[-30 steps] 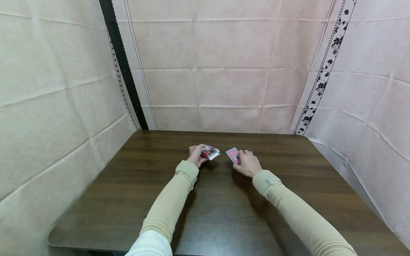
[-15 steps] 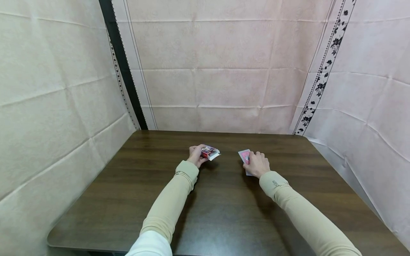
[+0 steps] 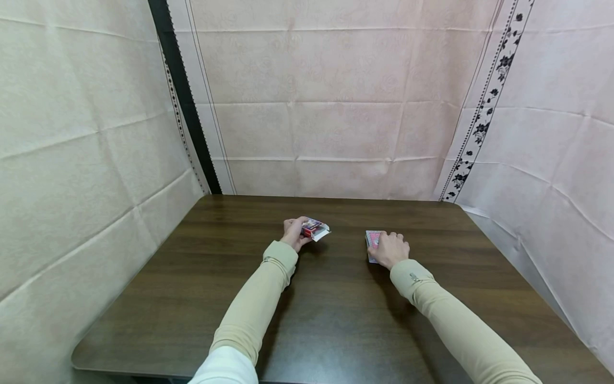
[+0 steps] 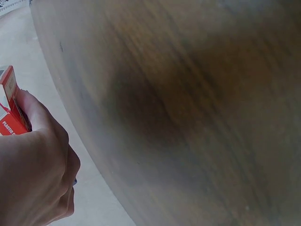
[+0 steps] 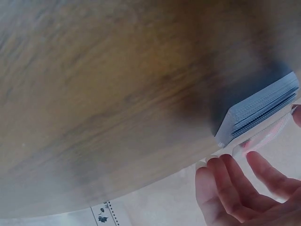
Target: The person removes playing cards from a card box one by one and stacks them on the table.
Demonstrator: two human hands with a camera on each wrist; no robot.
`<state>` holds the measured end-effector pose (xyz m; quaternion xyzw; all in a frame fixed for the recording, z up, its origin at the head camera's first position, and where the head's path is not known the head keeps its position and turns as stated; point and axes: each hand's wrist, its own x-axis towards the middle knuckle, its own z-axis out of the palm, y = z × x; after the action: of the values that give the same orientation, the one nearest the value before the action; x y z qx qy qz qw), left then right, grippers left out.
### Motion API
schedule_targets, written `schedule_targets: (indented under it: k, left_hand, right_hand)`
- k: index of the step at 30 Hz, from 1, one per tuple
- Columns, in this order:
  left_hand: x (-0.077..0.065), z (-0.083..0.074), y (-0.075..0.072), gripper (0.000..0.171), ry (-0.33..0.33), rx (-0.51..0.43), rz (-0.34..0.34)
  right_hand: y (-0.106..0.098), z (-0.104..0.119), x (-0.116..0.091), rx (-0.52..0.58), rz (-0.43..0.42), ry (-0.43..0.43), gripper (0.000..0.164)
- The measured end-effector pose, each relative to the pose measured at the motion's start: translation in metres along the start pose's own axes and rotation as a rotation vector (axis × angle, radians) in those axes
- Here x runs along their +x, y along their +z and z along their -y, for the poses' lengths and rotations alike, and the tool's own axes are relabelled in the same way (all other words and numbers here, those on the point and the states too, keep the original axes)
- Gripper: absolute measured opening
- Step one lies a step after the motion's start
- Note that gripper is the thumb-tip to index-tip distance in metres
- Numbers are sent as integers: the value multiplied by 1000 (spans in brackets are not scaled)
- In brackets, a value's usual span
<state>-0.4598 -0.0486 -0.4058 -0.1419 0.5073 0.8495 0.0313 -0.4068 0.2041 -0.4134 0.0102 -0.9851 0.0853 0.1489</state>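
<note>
My left hand (image 3: 293,233) grips a small red and dark playing card box (image 3: 315,229) above the middle of the table, its white flap end facing right. In the left wrist view, the red box (image 4: 11,123) shows at the left edge, with part of the lettering "PLASTIC" readable. To the right, my right hand (image 3: 392,249) holds a deck of playing cards (image 3: 372,241) with pink-patterned backs, low over the table. Layered card edges of the deck (image 5: 263,110) appear in the right wrist view, with thumb and fingers at its sides. Whether the deck touches the table is unclear.
A dark brown wooden table (image 3: 326,314) with rounded corners lies under both hands. Pale creased cloth (image 3: 336,106) hangs behind it and on both sides, with a black floral border (image 3: 479,128) at the right.
My right hand has moved right, away from the box, and turned the deck straighter and lower toward the table. The left hand and box have stayed in place.
</note>
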Motion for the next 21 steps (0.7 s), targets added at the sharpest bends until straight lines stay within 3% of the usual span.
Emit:
schedule_targets:
  k: [21]
  left_hand:
    - [-1, 1, 0, 38, -28, 21, -7]
  right_hand:
    - [7, 0, -1, -7, -8, 4, 47]
